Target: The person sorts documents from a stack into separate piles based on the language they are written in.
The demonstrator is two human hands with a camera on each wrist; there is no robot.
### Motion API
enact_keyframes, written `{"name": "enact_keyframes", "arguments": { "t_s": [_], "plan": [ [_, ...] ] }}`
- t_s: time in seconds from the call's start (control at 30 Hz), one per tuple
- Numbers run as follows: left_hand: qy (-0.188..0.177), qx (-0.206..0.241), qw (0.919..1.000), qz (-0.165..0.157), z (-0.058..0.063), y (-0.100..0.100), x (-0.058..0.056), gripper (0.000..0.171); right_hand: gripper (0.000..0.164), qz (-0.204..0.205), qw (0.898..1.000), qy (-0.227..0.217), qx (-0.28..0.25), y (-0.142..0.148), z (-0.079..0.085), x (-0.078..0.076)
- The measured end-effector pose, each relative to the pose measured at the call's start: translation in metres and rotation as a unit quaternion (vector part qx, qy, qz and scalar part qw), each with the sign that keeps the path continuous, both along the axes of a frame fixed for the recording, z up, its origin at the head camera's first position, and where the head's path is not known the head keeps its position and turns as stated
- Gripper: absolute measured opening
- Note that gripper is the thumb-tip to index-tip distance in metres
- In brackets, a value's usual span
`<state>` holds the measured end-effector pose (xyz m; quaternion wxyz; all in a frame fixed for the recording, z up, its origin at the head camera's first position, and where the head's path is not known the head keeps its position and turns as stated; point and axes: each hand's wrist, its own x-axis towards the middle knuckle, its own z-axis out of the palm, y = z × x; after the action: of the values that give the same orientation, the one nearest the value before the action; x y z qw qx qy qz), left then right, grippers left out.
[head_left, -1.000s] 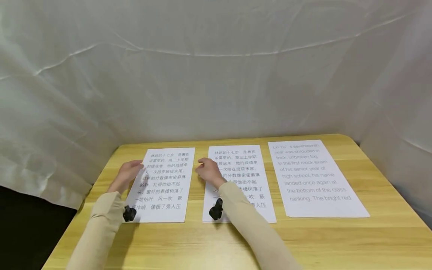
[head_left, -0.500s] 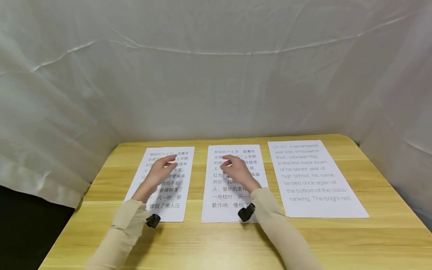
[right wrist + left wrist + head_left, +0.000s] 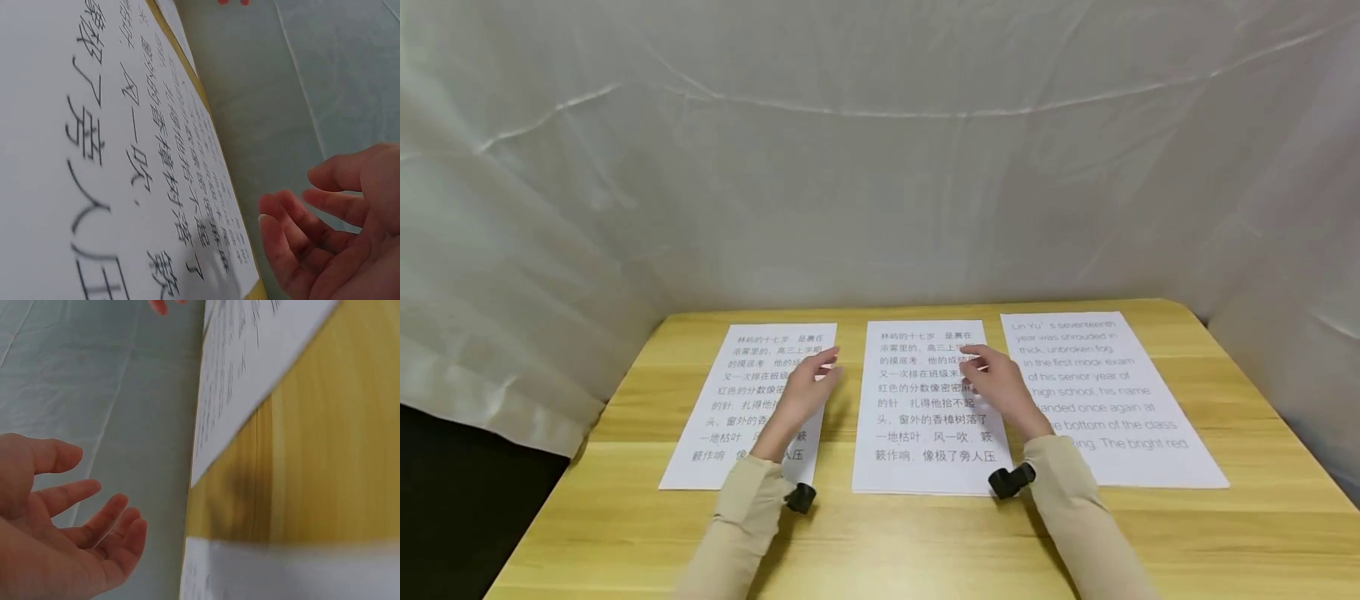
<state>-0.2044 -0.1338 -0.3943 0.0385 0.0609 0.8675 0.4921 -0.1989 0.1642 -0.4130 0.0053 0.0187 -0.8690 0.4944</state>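
Note:
Three printed white paper sheets lie side by side on a wooden table. My left hand hovers over the right side of the left sheet, which bears Chinese text. Its fingers are loosely bent with nothing between them, as the left wrist view also shows. Over the right edge of the middle sheet, also in Chinese, hangs my right hand. In the right wrist view its relaxed fingers hold nothing. The right forearm partly covers the right sheet, printed in English.
The wooden table has its far edge close to a pale hanging curtain. More of that fabric falls at both sides. A dark area lies beyond the table on the left. Black wrist cameras sit on both cuffs.
Both hands have swept to the right: the left across the left sheet, the right from the middle sheet's left edge to its right edge. The sheets stay where they lay.

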Motion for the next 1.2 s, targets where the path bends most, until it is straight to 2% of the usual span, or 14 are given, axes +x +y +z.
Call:
{"name": "enact_keyframes", "arguments": {
  "t_s": [0.1, 0.17, 0.3, 0.4, 0.53, 0.7, 0.8, 0.97, 1.13, 1.2],
  "plan": [
    [-0.006, 0.029, 0.9996, -0.005, -0.004, 0.01, 0.0, 0.048, 0.04, -0.003, 1.0, -0.001, -0.002, 0.008, 0.0, 0.002],
    [-0.019, 0.067, 0.9976, -0.008, -0.007, 0.015, -0.001, 0.048, 0.042, -0.002, 1.0, -0.006, 0.004, 0.012, -0.001, 0.003],
    [-0.035, 0.145, 0.9886, -0.019, -0.013, 0.021, -0.004, 0.048, 0.046, 0.0, 0.999, -0.029, 0.021, 0.02, -0.001, 0.003],
    [-0.038, 0.179, 0.9828, -0.023, -0.017, 0.024, -0.007, 0.047, 0.047, -0.004, 0.998, -0.054, 0.034, 0.027, -0.003, 0.003],
    [-0.055, 0.171, 0.9836, -0.016, -0.021, 0.027, -0.011, 0.046, 0.048, -0.014, 0.996, -0.08, 0.035, 0.035, -0.007, 0.001],
    [-0.098, 0.126, 0.9872, -0.011, -0.025, 0.03, -0.013, 0.048, 0.047, -0.017, 0.996, -0.08, 0.04, 0.04, -0.012, -0.001],
    [-0.11, 0.101, 0.9887, -0.014, -0.029, 0.03, -0.015, 0.048, 0.046, -0.024, 0.995, -0.081, 0.056, 0.042, -0.016, -0.002],
    [-0.119, 0.072, 0.9903, -0.006, -0.035, 0.03, -0.018, 0.05, 0.047, -0.025, 0.993, -0.089, 0.07, 0.043, -0.019, -0.004],
    [-0.124, 0.069, 0.9899, 0.001, -0.039, 0.031, -0.021, 0.049, 0.044, -0.023, 0.992, -0.086, 0.088, 0.043, -0.021, -0.007],
    [-0.118, 0.061, 0.9911, -0.003, -0.041, 0.032, -0.022, 0.038, 0.043, -0.02, 0.991, -0.084, 0.1, 0.043, -0.022, -0.007]
  ]
}}
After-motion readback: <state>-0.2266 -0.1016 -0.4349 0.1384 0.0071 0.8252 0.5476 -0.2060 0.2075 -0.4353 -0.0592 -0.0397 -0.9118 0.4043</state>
